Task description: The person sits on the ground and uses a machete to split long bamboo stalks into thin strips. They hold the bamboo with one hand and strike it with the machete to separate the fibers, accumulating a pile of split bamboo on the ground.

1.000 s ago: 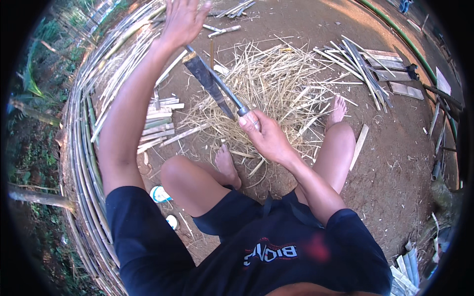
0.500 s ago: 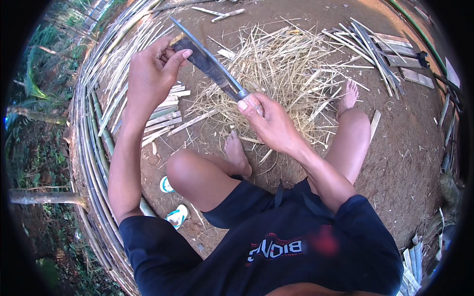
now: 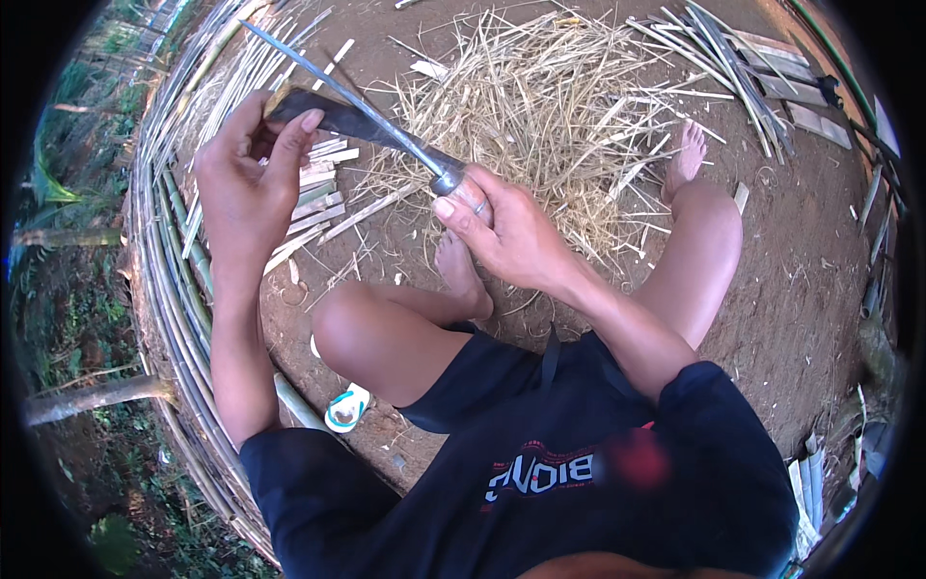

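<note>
My left hand (image 3: pixel 249 183) is raised at the left, its thumb and fingers pinching the far end of a dark flat strip (image 3: pixel 342 118) with a rough yellowish tip. That strip looks like bamboo and runs down toward my right hand (image 3: pixel 521 227). My right hand is wrapped round the handle of a long knife (image 3: pixel 357 99), just behind its metal collar. The narrow blade points up and left, crossing over the strip. Where the strip's near end lies, by the knife collar and my right fingers, is partly hidden.
A heap of pale shavings (image 3: pixel 540 106) lies on the dirt ground before my bare feet. Split strips (image 3: pixel 313 205) are stacked at the left, beside long bamboo poles (image 3: pixel 174 318). Flat slats (image 3: pixel 786 89) lie at the far right. A sandal (image 3: pixel 347 407) sits by my left knee.
Both hands have shifted left, carrying the knife and strip along. The blade has tilted flatter, and its tip now reaches farther up and left. The strip also lies more level.
</note>
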